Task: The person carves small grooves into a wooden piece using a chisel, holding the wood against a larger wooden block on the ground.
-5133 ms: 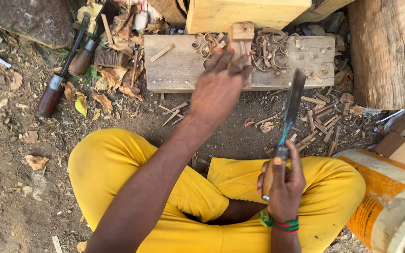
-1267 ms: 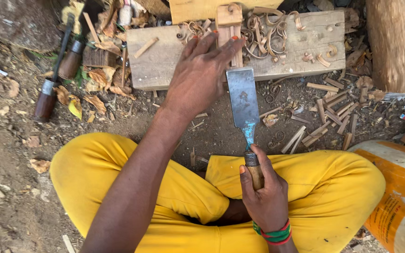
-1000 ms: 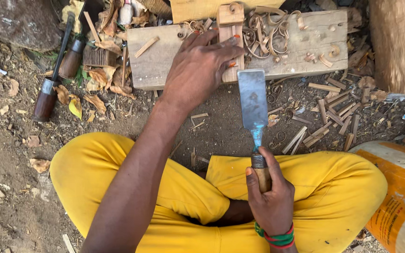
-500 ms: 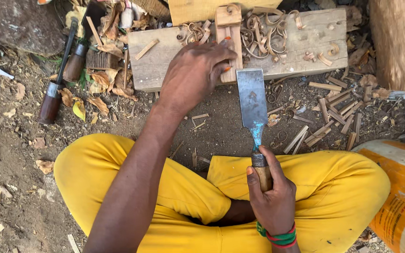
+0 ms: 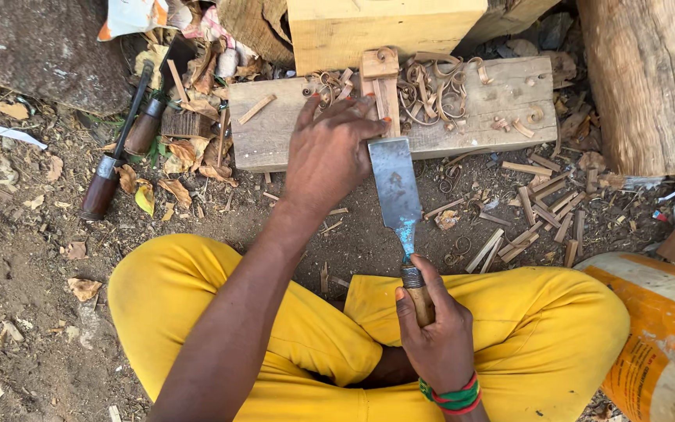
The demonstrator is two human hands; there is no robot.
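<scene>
Two wood-handled tools [image 5: 123,148] lie on the dirt at the far left, slanting toward a heap of dry leaves and chips [image 5: 185,152]. Just right of them a weathered plank [image 5: 275,133] rests flat on the ground (it serves here as the desk), with a pale squared timber block [image 5: 384,27] behind it. The left hand [image 5: 330,152] lies palm down on the plank's near edge, fingers spread and released, its fingertips pressing a narrow upright strip of wood [image 5: 382,90] against the plank. Curled shavings [image 5: 435,86] litter the plank to the right of that strip. The broad flat chisel [image 5: 394,191] stands with its cutting edge touching the lower end of the strip, beside the left thumb, its blade running back toward the person. The right hand [image 5: 431,336], wearing a red-and-green wristband [image 5: 453,397], keeps a clenched grip on the chisel's wooden handle above the crossed legs in yellow trousers [image 5: 541,328]. Split sticks [image 5: 537,219] lie scattered on the dirt farther right, near a log [image 5: 650,78] and an orange-and-white sack [image 5: 666,344].
</scene>
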